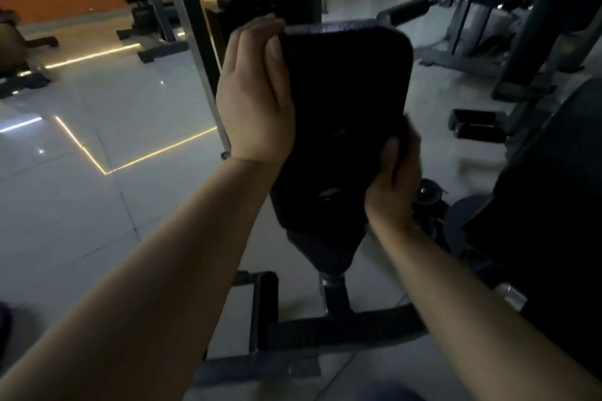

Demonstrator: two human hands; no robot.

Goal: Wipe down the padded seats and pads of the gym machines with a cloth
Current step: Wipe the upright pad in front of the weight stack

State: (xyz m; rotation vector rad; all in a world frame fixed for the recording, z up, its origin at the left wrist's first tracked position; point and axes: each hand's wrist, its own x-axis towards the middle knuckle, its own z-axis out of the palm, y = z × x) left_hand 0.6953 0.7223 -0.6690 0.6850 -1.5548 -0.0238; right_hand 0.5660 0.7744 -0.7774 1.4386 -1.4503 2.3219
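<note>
Far off to the left the pale tiled floor shone with thin strips of reflected light, and an orange wall band ran behind some dim machines. Nearer the middle a grey steel upright slanted down to the floor, with a black weight stack standing behind it.

The left hand was raised against the left edge of the black back pad, near its top corner. Its fingers were curled over that upper edge and the thumb lay along the pad's side, so the hand gripped the pad. The pad stood upright and slightly tilted, rounded at the corners, very dark in that light. Below it the narrower seat sat on a post rising from the machine's dark base frame.

The right hand was at the pad's lower right edge, fingers bent and closed on something dark and blurred there. That was most likely the cloth, bunched at the fingertips and pressed to the pad's side, though in the gloom I could not make out where cloth ended and padding began.

To the right stood another machine, with a padded roller bar reaching in toward the pad's top corner, a pair of foot pedals on the floor, and a large dark pad at the edge.
</note>
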